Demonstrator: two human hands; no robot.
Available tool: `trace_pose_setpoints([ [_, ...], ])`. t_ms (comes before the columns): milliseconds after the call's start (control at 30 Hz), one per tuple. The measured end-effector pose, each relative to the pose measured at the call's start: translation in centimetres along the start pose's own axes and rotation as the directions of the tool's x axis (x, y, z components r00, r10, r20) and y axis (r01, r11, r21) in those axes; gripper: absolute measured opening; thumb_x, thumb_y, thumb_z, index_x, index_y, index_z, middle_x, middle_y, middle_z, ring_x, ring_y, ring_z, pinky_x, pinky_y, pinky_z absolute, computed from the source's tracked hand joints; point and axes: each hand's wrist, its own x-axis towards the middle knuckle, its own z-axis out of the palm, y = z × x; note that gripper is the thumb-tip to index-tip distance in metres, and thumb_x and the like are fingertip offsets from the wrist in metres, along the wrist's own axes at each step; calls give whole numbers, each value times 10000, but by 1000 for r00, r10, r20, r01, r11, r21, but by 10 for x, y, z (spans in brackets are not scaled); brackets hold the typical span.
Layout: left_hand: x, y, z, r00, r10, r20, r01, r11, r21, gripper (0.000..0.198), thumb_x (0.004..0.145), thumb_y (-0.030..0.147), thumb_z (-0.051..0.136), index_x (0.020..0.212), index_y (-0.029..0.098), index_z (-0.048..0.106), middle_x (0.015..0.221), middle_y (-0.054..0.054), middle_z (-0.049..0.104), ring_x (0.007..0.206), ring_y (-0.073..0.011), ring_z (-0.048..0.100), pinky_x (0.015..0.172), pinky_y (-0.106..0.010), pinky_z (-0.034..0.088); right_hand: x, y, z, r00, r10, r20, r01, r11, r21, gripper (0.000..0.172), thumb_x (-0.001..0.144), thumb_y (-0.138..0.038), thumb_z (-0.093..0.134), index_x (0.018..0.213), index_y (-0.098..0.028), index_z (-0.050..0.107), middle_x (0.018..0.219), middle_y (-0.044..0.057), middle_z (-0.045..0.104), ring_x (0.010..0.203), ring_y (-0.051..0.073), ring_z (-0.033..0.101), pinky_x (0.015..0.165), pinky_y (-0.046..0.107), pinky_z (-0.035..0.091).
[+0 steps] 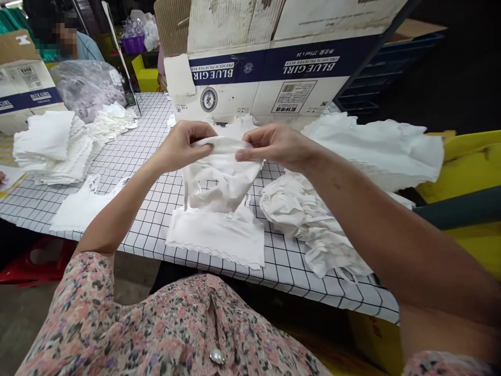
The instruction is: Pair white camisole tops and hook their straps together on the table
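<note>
A white strappy top (225, 175) hangs between my two hands above the table. My left hand (188, 143) pinches its upper edge on the left, thumb in front. On the other side my right hand (274, 142) grips the same edge between thumb and fingers. The cloth sags in folds, and thin straps dangle below it. Directly beneath, a white cropped top (215, 237) with a wavy hem lies flat near the table's front edge. Right of it is a crumpled heap of white garments (301, 209), partly behind my right forearm.
An upside-down cardboard box (250, 78) stands at the back of the checked table (146, 219). A neat white garment stack (371, 146) lies at right, another garment pile (50, 141) at left. A single white top (84, 203) rests by my left forearm. A person (86, 44) sits beyond.
</note>
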Motion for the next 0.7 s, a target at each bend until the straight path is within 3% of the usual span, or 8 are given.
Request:
trace_pose_setpoints([
  [100, -9, -8, -12, 995, -12, -94, 27, 987, 155, 125, 737, 67, 662, 784, 138, 753, 726, -4, 651, 704, -108, 551, 686, -256, 439, -13, -1, -16, 997, 26, -74, -25, 999, 20, 486, 612, -606, 1005, 676, -213, 725, 614, -5, 623, 551, 102, 501, 503, 275, 388],
  [200, -15, -19, -17, 987, -56, -150, 84, 979, 185, 167, 730, 76, 623, 799, 152, 755, 749, -16, 682, 722, -130, 577, 680, -276, 424, -25, -3, -25, 985, 101, -143, -90, 993, 81, 523, 565, -641, 1014, 703, -215, 744, 630, -1, 635, 546, 97, 505, 494, 264, 409],
  [333, -18, -31, -8, 973, -54, -223, 105, 969, 222, 172, 746, 102, 607, 823, 164, 748, 803, -27, 723, 755, -150, 599, 702, -293, 432, -29, -5, -19, 955, 194, -224, -163, 975, 151, 501, 533, -572, 1047, 721, -215, 751, 664, 10, 664, 564, 114, 551, 487, 263, 428],
  [467, -21, -42, 4, 944, -31, -327, 133, 947, 293, 164, 742, 108, 575, 783, 175, 718, 768, -11, 699, 742, -151, 566, 727, -301, 429, -25, -12, -11, 944, 166, -284, -120, 978, 173, 411, 605, -461, 1038, 705, -204, 733, 635, -4, 643, 540, 101, 532, 476, 256, 421],
  [600, -27, -51, 2, 936, -207, -285, 212, 977, -13, 128, 704, 131, 581, 750, 167, 695, 715, 3, 641, 679, -126, 537, 636, -263, 387, -24, -19, -11, 931, 171, -322, -126, 980, 157, 304, 704, -328, 993, 705, -178, 729, 600, -12, 624, 518, 89, 515, 478, 247, 408],
  [700, -30, -44, 1, 923, -385, -10, 357, 864, -355, 100, 678, 156, 644, 761, 158, 699, 684, 7, 628, 623, -109, 553, 593, -242, 412, -18, -24, -7, 900, 149, -409, -74, 978, 194, 230, 793, -170, 913, 688, -148, 709, 599, -7, 634, 517, 74, 520, 492, 232, 408],
])
